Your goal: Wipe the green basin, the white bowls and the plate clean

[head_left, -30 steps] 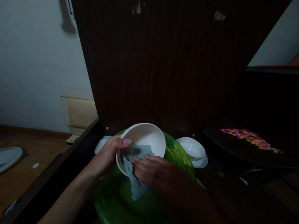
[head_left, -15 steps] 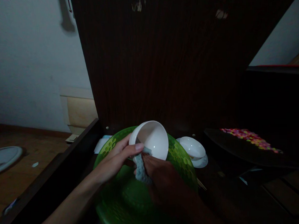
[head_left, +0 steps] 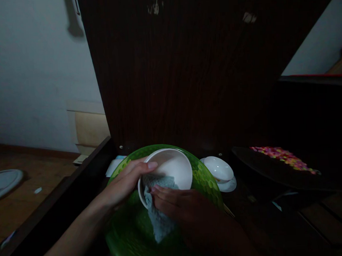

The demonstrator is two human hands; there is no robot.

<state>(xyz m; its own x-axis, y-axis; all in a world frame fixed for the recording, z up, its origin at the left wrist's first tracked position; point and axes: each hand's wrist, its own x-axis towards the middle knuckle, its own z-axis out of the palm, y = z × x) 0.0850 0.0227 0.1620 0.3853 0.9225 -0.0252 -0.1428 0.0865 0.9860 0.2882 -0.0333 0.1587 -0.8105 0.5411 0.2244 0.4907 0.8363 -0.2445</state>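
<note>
A white bowl (head_left: 177, 167) is tilted with its opening toward me, above a green basin (head_left: 127, 222). My left hand (head_left: 130, 179) grips the bowl at its left rim, thumb over the edge and the other fingers behind it. A grey-blue cloth (head_left: 161, 220) lies over the bowl's near inner side and hangs down out of it. My right hand (head_left: 177, 204) presses the cloth into the bowl, fingers together on top of it. The lower part of the right hand is dark and hard to make out.
Right of the basin, another white bowl (head_left: 219, 168) rests on a small white dish (head_left: 229, 185). Thin sticks (head_left: 229, 212) lie near the basin's right rim. A dark panel (head_left: 180, 78) rises behind. A dark object with a colourful pattern (head_left: 287, 159) is at the right.
The bowl has come down a little and its opening has turned more upward. My right hand has shifted with the cloth, which is now spread wider inside the bowl.
</note>
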